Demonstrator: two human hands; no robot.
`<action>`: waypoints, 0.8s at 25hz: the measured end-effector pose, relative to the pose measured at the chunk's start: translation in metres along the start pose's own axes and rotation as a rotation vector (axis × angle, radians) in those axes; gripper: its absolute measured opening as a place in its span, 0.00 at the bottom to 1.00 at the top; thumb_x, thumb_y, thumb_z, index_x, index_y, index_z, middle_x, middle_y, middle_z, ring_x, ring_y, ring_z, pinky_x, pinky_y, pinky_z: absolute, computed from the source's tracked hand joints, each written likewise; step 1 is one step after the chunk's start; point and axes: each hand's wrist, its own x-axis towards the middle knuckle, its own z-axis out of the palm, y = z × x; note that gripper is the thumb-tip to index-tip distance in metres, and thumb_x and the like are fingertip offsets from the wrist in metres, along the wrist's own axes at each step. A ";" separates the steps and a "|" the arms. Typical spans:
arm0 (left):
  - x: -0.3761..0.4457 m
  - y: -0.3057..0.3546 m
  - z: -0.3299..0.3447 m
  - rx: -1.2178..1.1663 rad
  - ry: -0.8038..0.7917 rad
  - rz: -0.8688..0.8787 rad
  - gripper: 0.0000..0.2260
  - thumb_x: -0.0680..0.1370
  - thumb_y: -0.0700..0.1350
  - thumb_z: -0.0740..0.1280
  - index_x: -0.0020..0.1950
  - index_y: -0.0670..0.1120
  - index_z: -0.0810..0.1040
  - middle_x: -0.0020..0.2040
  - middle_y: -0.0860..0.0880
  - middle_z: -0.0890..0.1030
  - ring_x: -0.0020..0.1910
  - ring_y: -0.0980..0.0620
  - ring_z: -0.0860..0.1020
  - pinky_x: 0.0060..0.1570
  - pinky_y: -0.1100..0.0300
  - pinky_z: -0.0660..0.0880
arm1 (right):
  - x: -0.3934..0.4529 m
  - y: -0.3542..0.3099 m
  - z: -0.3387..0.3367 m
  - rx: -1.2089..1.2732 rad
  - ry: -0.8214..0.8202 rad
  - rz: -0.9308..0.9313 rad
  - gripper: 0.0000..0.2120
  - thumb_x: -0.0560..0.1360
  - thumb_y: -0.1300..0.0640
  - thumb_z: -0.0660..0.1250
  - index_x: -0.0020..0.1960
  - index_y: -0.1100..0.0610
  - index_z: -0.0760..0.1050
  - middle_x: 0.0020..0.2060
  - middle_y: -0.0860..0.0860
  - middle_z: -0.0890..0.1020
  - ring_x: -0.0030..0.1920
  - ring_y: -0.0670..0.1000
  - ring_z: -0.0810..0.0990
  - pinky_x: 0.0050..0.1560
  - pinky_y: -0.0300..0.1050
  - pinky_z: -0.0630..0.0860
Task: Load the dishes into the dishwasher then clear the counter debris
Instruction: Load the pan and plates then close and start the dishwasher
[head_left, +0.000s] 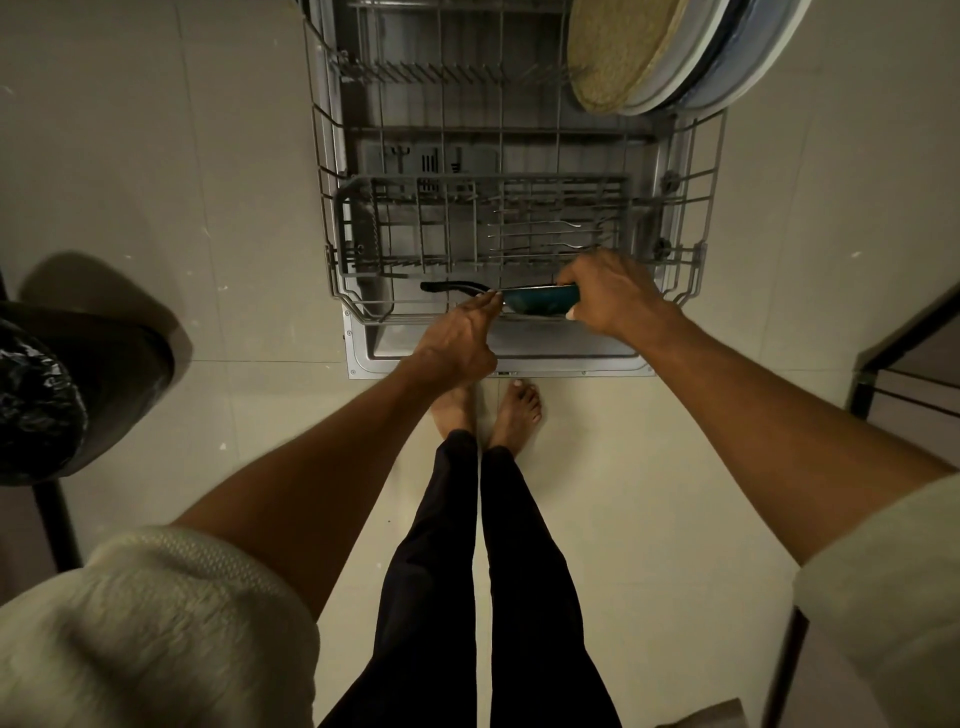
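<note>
Small teal pan (540, 301) at the lower rack's (332, 208) near edge, handle pointing left; right hand (613, 296) grips the bowl, left hand's (457, 343) fingers (488, 300) pinch the handle base.

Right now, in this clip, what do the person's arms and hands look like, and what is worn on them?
Both forearms are bare, with cream-white knitted sleeves pushed up towards the elbows: the left sleeve shows a ribbed cuff, the right sleeve is partly cut off by the frame edge. The left hand and right hand wear no gloves, and no rings, watch or bracelets show. The fingernails look pale, possibly polished.
</note>
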 end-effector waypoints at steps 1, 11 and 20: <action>0.001 0.002 0.000 -0.003 0.003 0.006 0.38 0.75 0.35 0.66 0.81 0.44 0.51 0.81 0.45 0.55 0.80 0.46 0.54 0.76 0.53 0.59 | -0.002 0.001 0.000 -0.043 0.008 0.020 0.10 0.73 0.63 0.73 0.54 0.56 0.82 0.47 0.58 0.83 0.48 0.59 0.81 0.46 0.47 0.74; 0.008 0.016 0.010 0.114 -0.014 0.058 0.40 0.75 0.38 0.66 0.82 0.46 0.47 0.82 0.44 0.51 0.80 0.45 0.54 0.78 0.50 0.55 | -0.012 0.016 0.014 -0.176 0.110 0.040 0.22 0.71 0.65 0.73 0.64 0.58 0.78 0.54 0.61 0.82 0.56 0.61 0.78 0.62 0.53 0.72; 0.015 0.013 0.017 0.201 -0.049 0.066 0.39 0.76 0.40 0.66 0.81 0.44 0.47 0.82 0.43 0.50 0.80 0.46 0.51 0.78 0.49 0.52 | -0.016 0.009 0.028 -0.063 0.128 0.076 0.18 0.75 0.67 0.69 0.65 0.60 0.77 0.57 0.62 0.81 0.59 0.62 0.78 0.63 0.55 0.73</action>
